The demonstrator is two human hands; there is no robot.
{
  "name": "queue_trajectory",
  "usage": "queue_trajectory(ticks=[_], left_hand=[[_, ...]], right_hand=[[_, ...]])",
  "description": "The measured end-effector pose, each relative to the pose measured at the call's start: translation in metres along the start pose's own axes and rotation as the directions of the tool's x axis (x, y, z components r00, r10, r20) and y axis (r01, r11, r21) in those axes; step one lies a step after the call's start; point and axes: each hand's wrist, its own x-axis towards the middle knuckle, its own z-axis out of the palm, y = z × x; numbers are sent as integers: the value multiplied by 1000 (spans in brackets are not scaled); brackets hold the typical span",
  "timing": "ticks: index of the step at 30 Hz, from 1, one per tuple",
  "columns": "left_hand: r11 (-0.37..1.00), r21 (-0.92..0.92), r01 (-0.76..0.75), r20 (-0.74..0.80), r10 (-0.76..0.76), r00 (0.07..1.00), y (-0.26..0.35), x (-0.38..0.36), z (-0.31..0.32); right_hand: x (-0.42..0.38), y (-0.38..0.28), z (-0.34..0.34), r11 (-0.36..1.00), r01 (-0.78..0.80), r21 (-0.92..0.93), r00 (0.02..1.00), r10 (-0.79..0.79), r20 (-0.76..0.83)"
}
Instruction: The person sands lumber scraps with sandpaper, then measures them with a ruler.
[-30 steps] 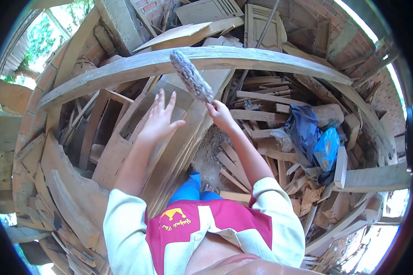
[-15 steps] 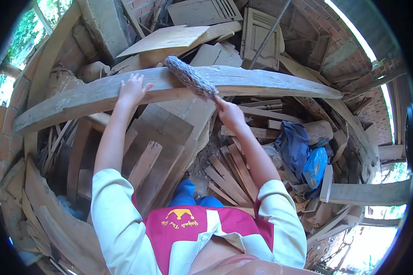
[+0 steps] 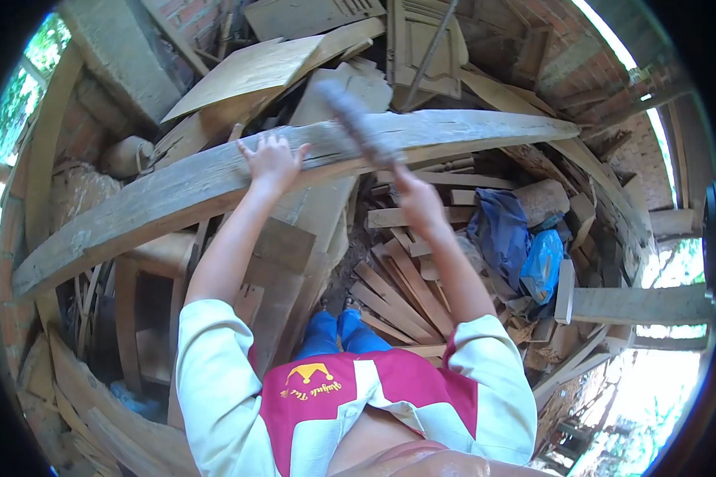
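A long wooden beam (image 3: 191, 177) runs across the view in front of the person. My left hand (image 3: 274, 163) rests on its top with the fingers spread. Closed round the lower end of a grey, fuzzy duster (image 3: 356, 123) is my right hand (image 3: 418, 199). The duster is blurred by motion and tilts up and to the left, over the beam's middle. Whether its head touches the wood cannot be made out.
Loose planks (image 3: 394, 298) lie below the beam near the feet. A dark blue cloth (image 3: 501, 230) and a light blue plastic bag (image 3: 542, 266) are at the right. Behind the beam lean wooden boards (image 3: 243, 75) and a panelled door (image 3: 426, 52).
My left hand has moved right along the beam. My right hand has shifted a little to the right and down with the duster, now blurred. The camera view has turned slightly.
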Motion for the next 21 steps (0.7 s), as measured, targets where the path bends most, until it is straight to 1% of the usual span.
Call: queue_trajectory(ticks=[2, 3, 4, 5, 6, 7, 9, 10, 11, 12, 13, 14, 16, 17, 18, 19, 20, 21], left_hand=[[995, 93, 45, -100, -36, 994, 0, 4, 11], [995, 94, 33, -104, -23, 994, 0, 5, 15], [997, 41, 72, -166, -64, 984, 0, 4, 19], [994, -13, 106, -221, -106, 969, -2, 4, 23], [996, -8, 92, -217, -92, 972, -1, 3, 23], [996, -11, 88, -248, -88, 965, 0, 2, 22], [996, -17, 83, -304, -85, 949, 2, 1, 24], [997, -16, 70, -297, -71, 952, 4, 1, 23], [997, 2, 80, -279, -76, 957, 5, 1, 20], [995, 22, 93, -265, -84, 961, 6, 1, 18], [996, 32, 85, -283, -73, 956, 7, 1, 19], [996, 35, 82, -284, -68, 956, 6, 2, 20], [996, 33, 78, -300, -65, 952, 5, 3, 23], [997, 36, 74, -296, -60, 953, 5, 2, 22], [996, 29, 82, -288, -70, 955, 6, 1, 19], [996, 21, 88, -281, -79, 956, 8, 1, 19], [997, 21, 80, -278, -70, 958, 7, 1, 20], [996, 32, 84, -285, -72, 956, 6, 1, 22]], right_hand=[[-9, -16, 11, 963, 138, -229, 988, -116, 105], [-13, -14, 14, 956, 162, -246, 986, -148, 76], [-14, -7, 17, 947, 186, -261, 983, -179, 49], [-12, 6, 14, 949, 153, -276, 987, -158, 5], [-10, 27, 12, 951, 88, -297, 995, -101, -27], [-6, 48, 4, 953, 6, -304, 998, -26, -64], [-3, 100, -17, 933, -260, -248, 962, 226, -155], [-4, 134, -23, 937, -317, -150, 916, 261, -305], [-6, 159, -36, 891, -441, -112, 856, 380, -351], [-6, 186, -46, 866, -488, -105, 812, 406, -419], [-6, 198, -60, 819, -569, -72, 766, 497, -407], [-5, 206, -64, 823, -566, -45, 741, 484, -466], [1, 192, -66, 891, -454, 2, 801, 408, -439], [3, 166, -63, 939, -343, 21, 855, 321, -407], [5, 142, -51, 980, -197, 20, 903, 189, -386], [7, 129, -35, 991, -135, -9, 955, 128, -269], [2, 101, -28, 995, -99, -19, 985, 95, -142], [-1, 99, -3, 997, 66, -25, 983, -70, -167]])
